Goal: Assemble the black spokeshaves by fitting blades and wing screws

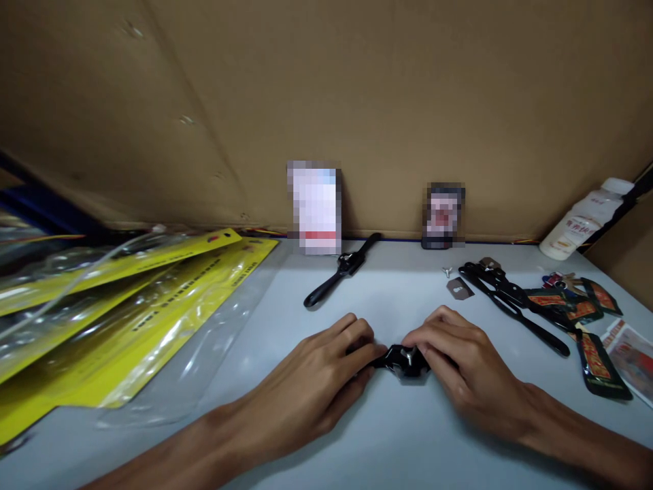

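A black spokeshave (400, 357) lies across the table in front of me, its flat blade edge facing me and a wing screw (409, 355) on its middle. My left hand (339, 357) is closed around its left handle. My right hand (456, 354) is closed on its right end, the fingers beside the wing screw; that handle is hidden. Farther back lies another black spokeshave (343, 271). To the right, a loose blade plate (460, 288) and a small wing screw (447, 272) sit beside more black spokeshave bodies (515, 299).
Yellow cards in clear plastic packaging (173, 327) spread over the left side. Two blurred screens, a large one (319, 211) and a phone (443, 214), lean against the cardboard wall (357, 88). A white bottle (586, 221), keys (564, 282) and small packets (602, 364) are at right.
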The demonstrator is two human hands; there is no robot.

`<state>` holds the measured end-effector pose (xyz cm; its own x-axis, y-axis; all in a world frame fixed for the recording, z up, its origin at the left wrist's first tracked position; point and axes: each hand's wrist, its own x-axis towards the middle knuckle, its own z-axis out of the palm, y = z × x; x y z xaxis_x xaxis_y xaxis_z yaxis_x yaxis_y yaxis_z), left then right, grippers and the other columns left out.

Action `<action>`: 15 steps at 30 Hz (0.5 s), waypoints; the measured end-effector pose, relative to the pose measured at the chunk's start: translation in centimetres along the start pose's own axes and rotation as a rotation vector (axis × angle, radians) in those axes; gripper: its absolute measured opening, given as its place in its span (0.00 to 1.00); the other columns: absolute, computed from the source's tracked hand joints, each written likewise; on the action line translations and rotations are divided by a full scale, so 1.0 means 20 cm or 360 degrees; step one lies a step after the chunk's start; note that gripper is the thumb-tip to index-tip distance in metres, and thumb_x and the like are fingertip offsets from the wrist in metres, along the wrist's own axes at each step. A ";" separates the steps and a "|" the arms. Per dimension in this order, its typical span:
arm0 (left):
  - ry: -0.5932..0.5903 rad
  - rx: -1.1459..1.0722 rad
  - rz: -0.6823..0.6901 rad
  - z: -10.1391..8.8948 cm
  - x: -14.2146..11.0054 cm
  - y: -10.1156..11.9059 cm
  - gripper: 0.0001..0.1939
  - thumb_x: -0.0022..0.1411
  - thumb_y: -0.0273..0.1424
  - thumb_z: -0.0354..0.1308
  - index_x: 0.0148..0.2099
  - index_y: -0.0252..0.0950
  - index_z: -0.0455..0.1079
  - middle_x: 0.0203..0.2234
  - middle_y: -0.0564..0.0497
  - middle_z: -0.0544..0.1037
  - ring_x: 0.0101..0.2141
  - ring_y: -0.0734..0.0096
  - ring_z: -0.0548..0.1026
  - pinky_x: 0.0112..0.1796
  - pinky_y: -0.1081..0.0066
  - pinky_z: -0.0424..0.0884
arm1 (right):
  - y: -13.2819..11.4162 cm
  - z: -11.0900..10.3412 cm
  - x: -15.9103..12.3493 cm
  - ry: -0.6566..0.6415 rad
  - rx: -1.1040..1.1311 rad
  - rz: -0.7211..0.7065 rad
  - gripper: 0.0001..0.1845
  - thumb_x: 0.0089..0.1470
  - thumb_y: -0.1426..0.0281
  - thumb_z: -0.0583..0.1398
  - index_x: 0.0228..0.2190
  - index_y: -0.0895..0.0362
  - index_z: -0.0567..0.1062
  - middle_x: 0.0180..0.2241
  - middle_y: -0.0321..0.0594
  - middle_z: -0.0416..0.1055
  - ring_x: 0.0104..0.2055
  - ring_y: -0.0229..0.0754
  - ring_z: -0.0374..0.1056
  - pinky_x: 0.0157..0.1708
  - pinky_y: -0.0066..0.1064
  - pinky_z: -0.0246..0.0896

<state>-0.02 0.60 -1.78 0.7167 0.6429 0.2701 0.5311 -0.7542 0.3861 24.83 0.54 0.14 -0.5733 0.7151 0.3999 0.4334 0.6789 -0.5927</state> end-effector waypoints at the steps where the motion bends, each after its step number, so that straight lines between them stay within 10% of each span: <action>1: 0.0005 0.0003 0.0002 0.00 0.00 0.00 0.16 0.73 0.22 0.48 0.56 0.38 0.71 0.41 0.46 0.74 0.40 0.58 0.73 0.36 0.59 0.77 | 0.00 0.00 0.00 -0.0013 -0.0040 0.0017 0.10 0.69 0.75 0.55 0.42 0.58 0.77 0.36 0.42 0.75 0.41 0.45 0.65 0.41 0.39 0.61; 15: 0.0045 0.0013 0.0030 0.01 -0.01 -0.01 0.16 0.74 0.24 0.48 0.56 0.39 0.72 0.41 0.46 0.74 0.40 0.59 0.74 0.36 0.61 0.77 | -0.02 -0.02 -0.02 -0.0493 -0.0655 -0.0128 0.08 0.61 0.76 0.64 0.44 0.60 0.76 0.42 0.44 0.73 0.42 0.47 0.67 0.42 0.40 0.66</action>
<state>-0.13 0.61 -2.17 0.7136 0.6320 0.3021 0.5213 -0.7672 0.3736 25.14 0.05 0.53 -0.7679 0.6176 0.1702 0.5814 0.7834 -0.2196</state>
